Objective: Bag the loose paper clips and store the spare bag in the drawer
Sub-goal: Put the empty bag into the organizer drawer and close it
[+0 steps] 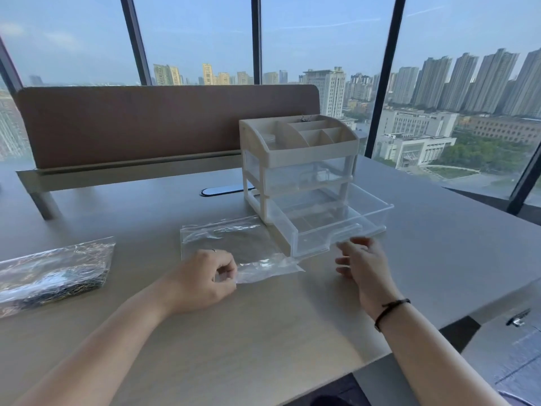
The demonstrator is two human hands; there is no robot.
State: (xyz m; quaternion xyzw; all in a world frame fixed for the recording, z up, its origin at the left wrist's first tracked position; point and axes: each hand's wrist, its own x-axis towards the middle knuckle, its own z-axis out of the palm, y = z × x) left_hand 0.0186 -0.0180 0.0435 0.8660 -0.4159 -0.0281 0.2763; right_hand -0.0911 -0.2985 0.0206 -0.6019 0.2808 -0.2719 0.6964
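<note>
Clips fill the bag (pixel 52 271) at nine o'clock on our counter (pixel 263 332). Our left hand (pixel 205 279) pinches the spare bag (pixel 234 244); at three o'clock our right hand (pixel 363 265) hangs loosely spread, holding nothing, before the pulled-out drawer (pixel 330 221).

Cream organiser (pixel 295 155), clear drawer (pixel 330 227), clear spare bag (pixel 234 244), grey-beige desk (pixel 263 332), brown divider (pixel 146 124).
</note>
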